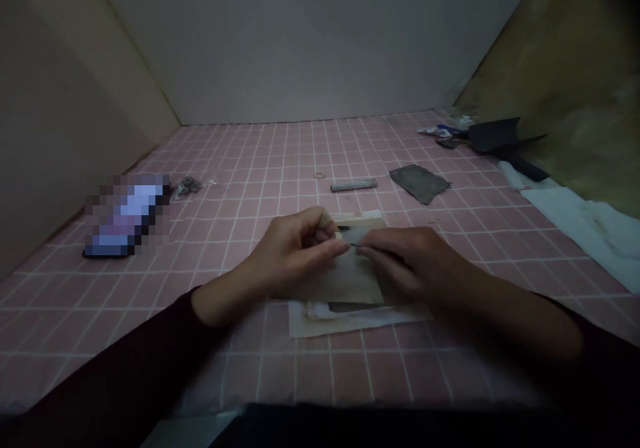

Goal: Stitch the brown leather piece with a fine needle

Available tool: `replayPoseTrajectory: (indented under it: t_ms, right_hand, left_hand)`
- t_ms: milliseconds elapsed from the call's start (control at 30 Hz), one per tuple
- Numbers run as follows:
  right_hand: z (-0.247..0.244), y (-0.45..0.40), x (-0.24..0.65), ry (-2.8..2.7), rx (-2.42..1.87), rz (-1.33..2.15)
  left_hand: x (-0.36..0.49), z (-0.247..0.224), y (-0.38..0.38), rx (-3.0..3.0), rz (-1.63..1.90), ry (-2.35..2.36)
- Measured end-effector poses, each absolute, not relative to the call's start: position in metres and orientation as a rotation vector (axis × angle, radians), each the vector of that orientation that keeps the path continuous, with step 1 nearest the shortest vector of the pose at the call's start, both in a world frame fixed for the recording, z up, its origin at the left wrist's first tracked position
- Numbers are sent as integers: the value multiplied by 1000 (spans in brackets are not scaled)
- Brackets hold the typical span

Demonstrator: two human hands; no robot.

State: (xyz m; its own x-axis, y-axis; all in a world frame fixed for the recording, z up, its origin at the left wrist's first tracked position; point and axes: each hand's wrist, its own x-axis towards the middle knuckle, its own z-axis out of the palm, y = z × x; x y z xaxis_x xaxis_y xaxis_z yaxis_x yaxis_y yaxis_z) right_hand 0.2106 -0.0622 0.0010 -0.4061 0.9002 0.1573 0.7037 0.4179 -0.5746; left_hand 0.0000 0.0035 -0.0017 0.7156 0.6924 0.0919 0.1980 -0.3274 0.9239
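Note:
My left hand (305, 245) pinches a small pale piece (339, 236) between thumb and fingers, at the middle of the view. Close by on its right, my right hand (405, 255) is closed on a thin dark tool (356, 245), whose tip points at the pale piece. Whether the tip touches it cannot be made out. Beneath both hands lies a pale flat board or sheet (350, 285), on top of a whitish stained paper (310, 325).
A phone (125, 218) lies at the left, beside a small bag of dark bits (189, 185). Beyond my hands are a ring (319, 175), a grey tube (353, 185) and a dark grey cloth-like sheet (420, 183). Black objects (495, 136) and white paper (575, 218) lie right.

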Motion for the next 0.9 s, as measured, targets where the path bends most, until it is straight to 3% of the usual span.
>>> replayPoseTrajectory:
  t_ms: [67,133,300,367,567,633,833,900]
  right_hand:
    - [-3,-63,209,-2253,-1356,404]
    - [-2,-64,208,-2251,-1363,455]
    - [9,-61,211,-2056,-1317,1206]
    - [11,-61,212,-2011,-1284,1302]
    - [0,-63,208,-2236,-1358,485]
    - [-1,-63,207,-2223,-1364,453]
    - [12,-61,212,-1957,-1275,1355]
    - [13,-60,212,-1948,-1255,1391]
  left_hand:
    - [0,-2,3,1811,577,699]
    - [-1,-3,4,1921,613,700]
    - [-2,-6,7,2341,700,548]
    - [-2,-5,7,2309,718,534]
    - [2,-5,3,1824,587,692]
    - [2,-7,4,1795,596,694]
    - [-1,-6,7,2235,791,556]
    - [-1,-4,7,2272,808,545]
